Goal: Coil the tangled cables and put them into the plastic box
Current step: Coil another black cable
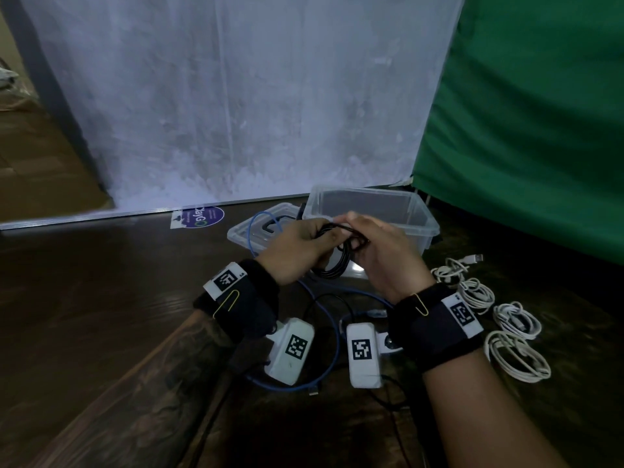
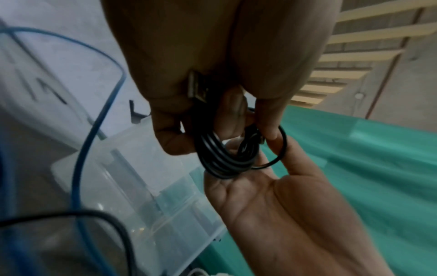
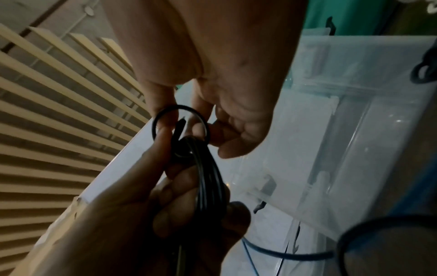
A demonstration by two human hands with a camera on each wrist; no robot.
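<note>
Both hands meet in the air just in front of the clear plastic box, working the same coil of black cable. The left hand has its fingers curled round the bundled loops, thumb on the near side, so the coil hangs from its grip; in the left wrist view a USB plug at one end of the cable lies against the palm. The right hand pinches a thin free loop of the same cable between thumb and forefinger at the top of the bundle, its other fingers loosely bent. In the right wrist view that small loop stands up round the fingertips above the gathered strands.

The black cable is wound into several tight, roughly even loops, glossy, hanging between the two hands and clear of the floor. The plastic box stands open on the dark wooden floor near the base of a white sheet, with its lid lying just beside it on the left. A blue cable trails loose across the floor under the wrists and arcs up over the lid. To the right of the box, several white cables lie coiled on the floor, near a green cloth.
</note>
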